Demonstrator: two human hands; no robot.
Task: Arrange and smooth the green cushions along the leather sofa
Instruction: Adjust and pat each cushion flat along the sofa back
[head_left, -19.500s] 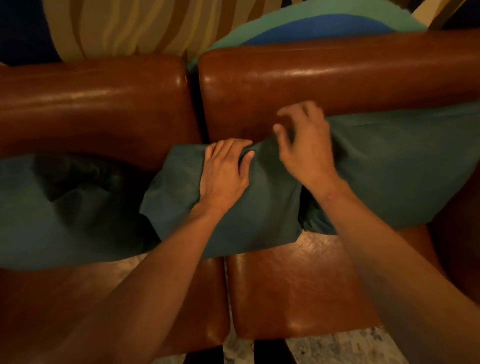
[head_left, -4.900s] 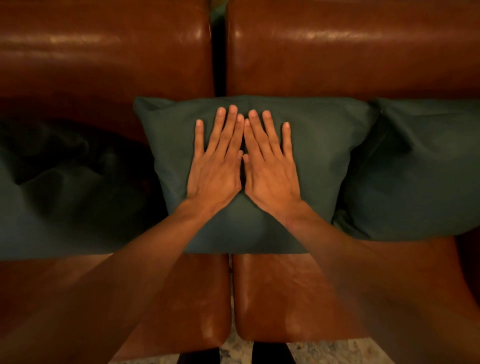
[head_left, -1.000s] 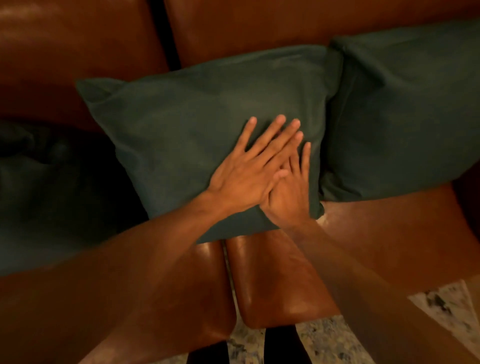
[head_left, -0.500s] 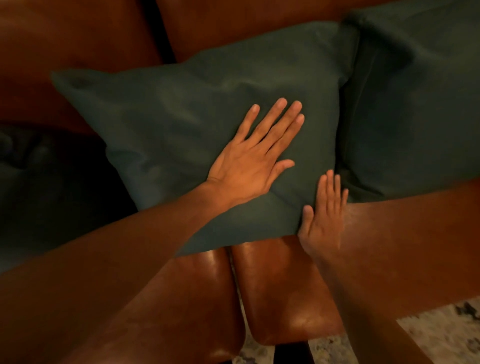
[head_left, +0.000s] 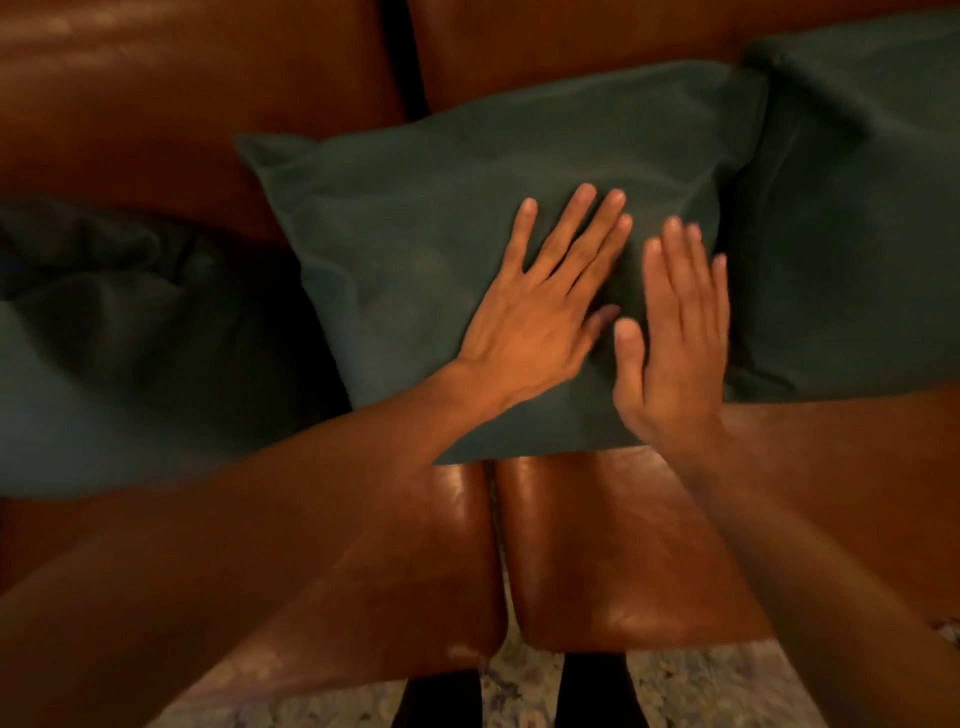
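On the leather sofa (head_left: 623, 545), the middle cushion (head_left: 441, 249) leaned against the backrest. Our left hand (head_left: 540, 317) stayed flat, fingers spread; our right hand (head_left: 675, 343), open-palmed, had swung back from the seat onto its edge — smoothing nearly done.

The person is wearing nothing on the forearms, and no sleeve is showing in the view. The left hand (head_left: 540, 317) and the right hand (head_left: 675, 338) are bare, with short, unpainted nails on the fingers (head_left: 576, 218).
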